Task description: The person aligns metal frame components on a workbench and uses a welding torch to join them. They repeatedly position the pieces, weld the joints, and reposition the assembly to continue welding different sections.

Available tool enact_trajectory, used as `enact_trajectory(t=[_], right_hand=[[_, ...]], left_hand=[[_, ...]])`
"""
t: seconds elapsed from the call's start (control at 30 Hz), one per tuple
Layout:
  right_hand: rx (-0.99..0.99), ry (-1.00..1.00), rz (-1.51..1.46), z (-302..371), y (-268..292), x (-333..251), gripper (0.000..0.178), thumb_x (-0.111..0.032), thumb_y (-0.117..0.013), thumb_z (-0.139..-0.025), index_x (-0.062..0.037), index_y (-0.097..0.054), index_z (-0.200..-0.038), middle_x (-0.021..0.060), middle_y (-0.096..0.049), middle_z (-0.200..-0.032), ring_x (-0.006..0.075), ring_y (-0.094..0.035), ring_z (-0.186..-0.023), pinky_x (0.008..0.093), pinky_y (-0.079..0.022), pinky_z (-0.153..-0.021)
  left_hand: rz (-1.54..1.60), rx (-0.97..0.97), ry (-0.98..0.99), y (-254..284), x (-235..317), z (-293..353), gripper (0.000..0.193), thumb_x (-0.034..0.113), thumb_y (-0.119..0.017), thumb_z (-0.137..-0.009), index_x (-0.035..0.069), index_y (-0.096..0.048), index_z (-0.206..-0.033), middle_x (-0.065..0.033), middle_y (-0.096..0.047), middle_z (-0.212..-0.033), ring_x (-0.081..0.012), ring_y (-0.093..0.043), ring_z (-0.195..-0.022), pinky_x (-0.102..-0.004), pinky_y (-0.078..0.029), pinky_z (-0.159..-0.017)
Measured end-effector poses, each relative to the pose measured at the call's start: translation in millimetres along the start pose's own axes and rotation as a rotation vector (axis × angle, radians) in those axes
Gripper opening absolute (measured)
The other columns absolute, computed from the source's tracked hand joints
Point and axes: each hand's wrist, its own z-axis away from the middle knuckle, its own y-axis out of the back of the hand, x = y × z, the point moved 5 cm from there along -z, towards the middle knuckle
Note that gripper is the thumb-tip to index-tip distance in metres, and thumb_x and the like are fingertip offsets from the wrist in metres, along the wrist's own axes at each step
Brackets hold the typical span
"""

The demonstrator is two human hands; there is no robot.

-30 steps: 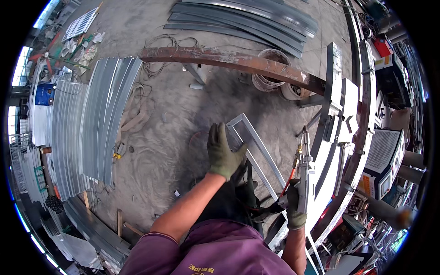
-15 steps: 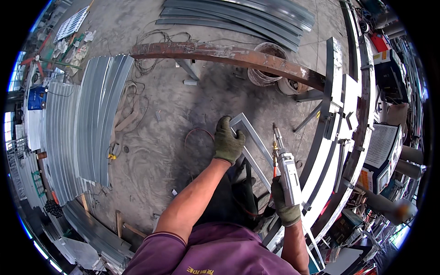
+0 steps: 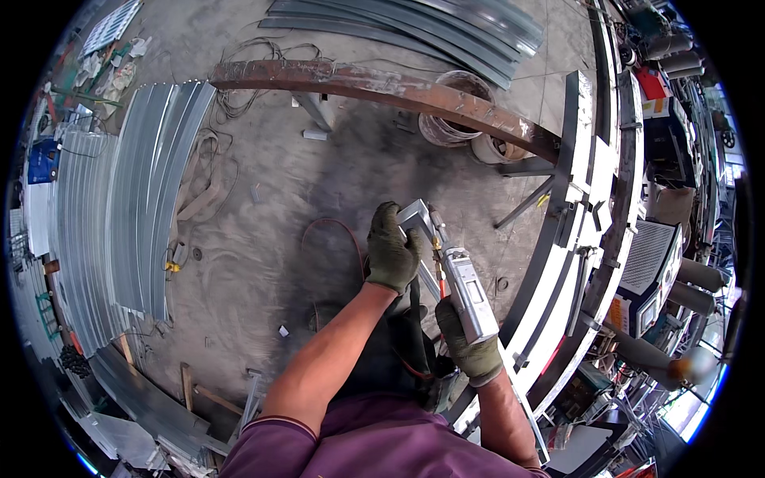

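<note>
My left hand (image 3: 392, 248), in a dark green work glove, grips a silver metal frame (image 3: 414, 212) near its upper corner. The frame slopes down toward my right side, and part of it is hidden behind the tool. My right hand (image 3: 468, 344), gloved too, is closed around the grip of a silver welding gun (image 3: 472, 295) with a narrow nozzle and brass fitting. The nozzle tip lies close beside the frame's corner; whether they touch I cannot tell. An orange-red hose runs along the gun.
A rusty steel beam (image 3: 335, 82) crosses ahead, with buckets (image 3: 452, 127) behind it. Long metal rails (image 3: 550, 271) stand close on my right, near a machine cabinet (image 3: 649, 267). Corrugated sheets (image 3: 143, 215) lie at left; grey metal profiles (image 3: 414, 32) lie far ahead.
My right hand has brought the welding gun left and forward, so its nozzle is now by the frame's corner. My left hand keeps its hold. The whole view has shifted slightly.
</note>
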Motion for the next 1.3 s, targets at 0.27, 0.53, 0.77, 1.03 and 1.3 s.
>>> enact_trajectory(t=[0.27, 0.53, 0.77, 1.03, 1.3], right_hand=[[-0.014, 0.037, 0.085, -5.0, -10.7, 0.5, 0.016, -0.01, -0.073, -0.104, -0.0015, -0.072, -0.118, 0.0045, -0.071, -0.094, 0.0151, -0.068, -0.085, 0.033, -0.054, -0.073], [0.002, -0.027, 0.115, -10.8, -14.1, -14.4, 0.02, -0.011, -0.076, -0.096, -0.0034, -0.076, -0.115, 0.0141, -0.075, -0.097, 0.0348, -0.074, -0.088, 0.0448, -0.058, -0.075], [0.019, 0.035, 0.13, -13.6, -15.5, -15.3, 0.02, -0.012, -0.076, -0.096, -0.0043, -0.077, -0.114, 0.0159, -0.076, -0.098, 0.0391, -0.074, -0.088, 0.047, -0.059, -0.075], [0.047, 0.07, 0.155, -14.4, -19.5, -15.9, 0.018, -0.014, -0.076, -0.102, -0.0016, -0.073, -0.114, 0.0087, -0.073, -0.09, 0.0225, -0.07, -0.079, 0.0378, -0.055, -0.07], [0.081, 0.137, 0.209, -17.7, -19.7, -26.0, 0.019, -0.015, -0.076, -0.101, -0.0007, -0.073, -0.113, 0.01, -0.072, -0.086, 0.0219, -0.07, -0.076, 0.038, -0.055, -0.067]], left_hand=[[0.012, 0.014, -0.014, 1.5, 2.9, -0.7, 0.06, 0.01, -0.071, -0.088, -0.007, -0.052, -0.142, -0.0295, -0.062, -0.134, -0.0477, -0.063, -0.12, -0.0519, -0.052, -0.106], [0.03, 0.014, -0.02, 1.2, 1.9, 0.8, 0.06, 0.01, -0.07, -0.088, -0.008, -0.051, -0.142, -0.0308, -0.062, -0.134, -0.0486, -0.063, -0.12, -0.0519, -0.051, -0.108], [0.029, 0.017, -0.01, 0.7, 2.1, 0.8, 0.059, 0.01, -0.069, -0.089, -0.008, -0.051, -0.142, -0.031, -0.062, -0.135, -0.0488, -0.063, -0.121, -0.0525, -0.051, -0.108], [0.031, 0.006, 0.006, -1.4, -0.4, 2.5, 0.059, 0.011, -0.069, -0.089, -0.007, -0.051, -0.142, -0.0304, -0.061, -0.137, -0.0484, -0.062, -0.123, -0.0523, -0.05, -0.109], [0.028, 0.017, 0.0, -1.8, -0.2, 2.1, 0.059, 0.01, -0.07, -0.089, -0.006, -0.052, -0.142, -0.0297, -0.061, -0.138, -0.048, -0.061, -0.125, -0.0524, -0.05, -0.11]])
